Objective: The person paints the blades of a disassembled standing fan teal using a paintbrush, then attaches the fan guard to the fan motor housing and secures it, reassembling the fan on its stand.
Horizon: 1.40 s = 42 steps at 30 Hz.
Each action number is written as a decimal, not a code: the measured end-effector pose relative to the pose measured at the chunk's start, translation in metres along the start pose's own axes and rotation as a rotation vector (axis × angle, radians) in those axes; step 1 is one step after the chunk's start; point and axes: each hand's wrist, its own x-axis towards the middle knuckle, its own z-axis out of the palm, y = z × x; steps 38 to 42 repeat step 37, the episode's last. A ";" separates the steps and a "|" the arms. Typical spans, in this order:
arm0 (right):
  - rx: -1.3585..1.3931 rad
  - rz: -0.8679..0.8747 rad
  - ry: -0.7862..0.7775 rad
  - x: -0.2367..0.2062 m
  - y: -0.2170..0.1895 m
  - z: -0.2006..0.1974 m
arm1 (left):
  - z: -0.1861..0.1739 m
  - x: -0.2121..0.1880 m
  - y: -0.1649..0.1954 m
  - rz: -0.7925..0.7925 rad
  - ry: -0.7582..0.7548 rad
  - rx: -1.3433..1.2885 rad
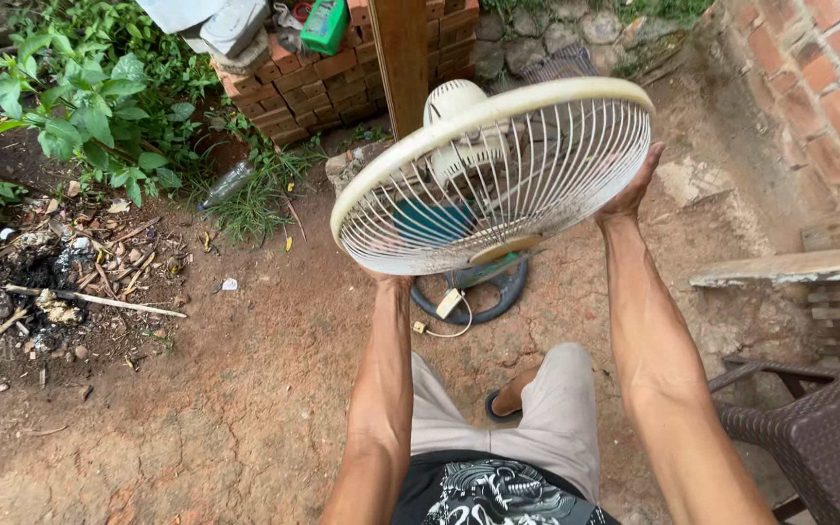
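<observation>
I hold a round, cream-coloured fan head (498, 175) up in front of me, its wire grille tilted toward the camera. Teal blades show through the grille. My right hand (634, 185) grips the rim on the right side. My left hand (389, 280) holds the lower left rim, mostly hidden behind the grille. Below the fan, on the dirt, lies the dark round fan base (483, 292) with a cord and small plug (447, 306).
A brick stack (313, 87) and a wooden post (402, 58) stand behind. A debris and ash pile (60, 282) lies left beside leafy plants (89, 107). A brick wall (828, 87), wooden planks (799, 264) and a dark wicker chair (819, 437) are right.
</observation>
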 end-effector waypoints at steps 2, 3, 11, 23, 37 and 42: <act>-0.009 0.007 0.007 -0.001 0.006 -0.006 | -0.008 0.003 0.002 -0.019 -0.007 -0.015; -0.009 0.007 0.010 -0.002 0.008 -0.010 | -0.012 0.004 0.001 -0.032 -0.033 -0.021; 0.058 0.048 0.000 -0.029 0.056 -0.004 | -0.027 -0.012 -0.056 -0.217 -0.098 0.027; 0.074 0.033 -0.041 -0.024 0.084 0.003 | -0.031 0.004 -0.057 -0.217 -0.135 0.112; -0.515 -0.211 0.210 0.022 0.006 -0.051 | -0.037 0.004 0.064 0.475 0.037 0.808; -0.515 -0.211 0.210 0.022 0.006 -0.051 | -0.037 0.004 0.064 0.475 0.037 0.808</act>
